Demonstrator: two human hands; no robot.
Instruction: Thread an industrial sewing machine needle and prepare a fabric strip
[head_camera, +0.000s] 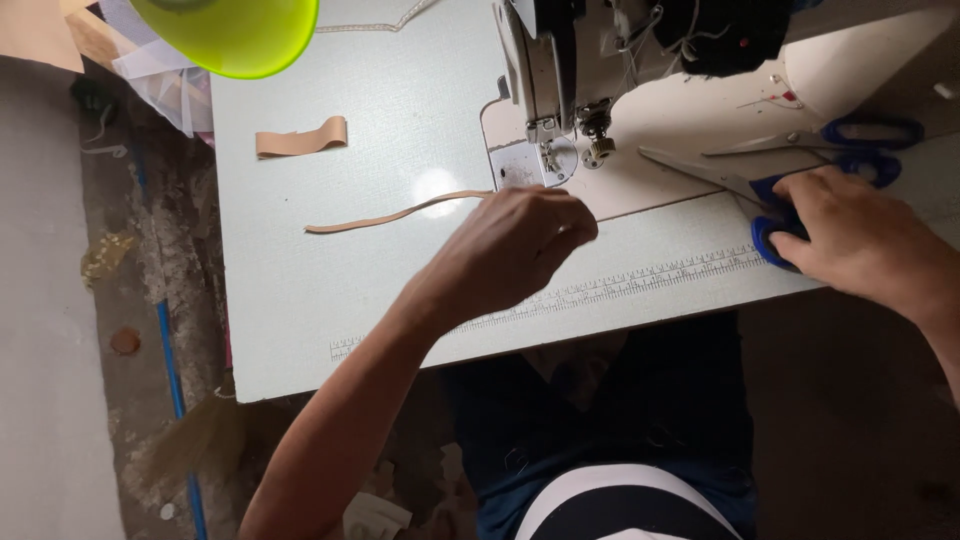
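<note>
The pale surface (300, 300), with a ruler scale printed along its near edge, carries everything here, and the sewing machine (600, 60) stands at its far right, needle area and metal plate just beyond the left hand. A lime-green lamp shade (235, 30) hangs over the far left corner, well apart from the work. The left hand (515, 245) is closed in a pinch on the near end of a long tan strip (400, 213), which trails leftward across the surface in a loose wave; it looks thin, light and limp, so it would likely sag and twist if lifted by one end, and is best held close to the end being fed, as it is now. The right hand (860, 240) rests curled on the blue handles of a pair of scissors (770, 185), whose blades lie flat on the machine bed pointing toward the needle; whether the fingers are through the loops I cannot tell. These are stiff, heavier, with sharp points, and best taken by the handles. A second pair, blue-handled too (850, 135), lies just behind. A shorter, wider tan piece (300, 138) sits curled on the surface well to the left, out of the way. Between strip and needle only the left hand itself stands.
</note>
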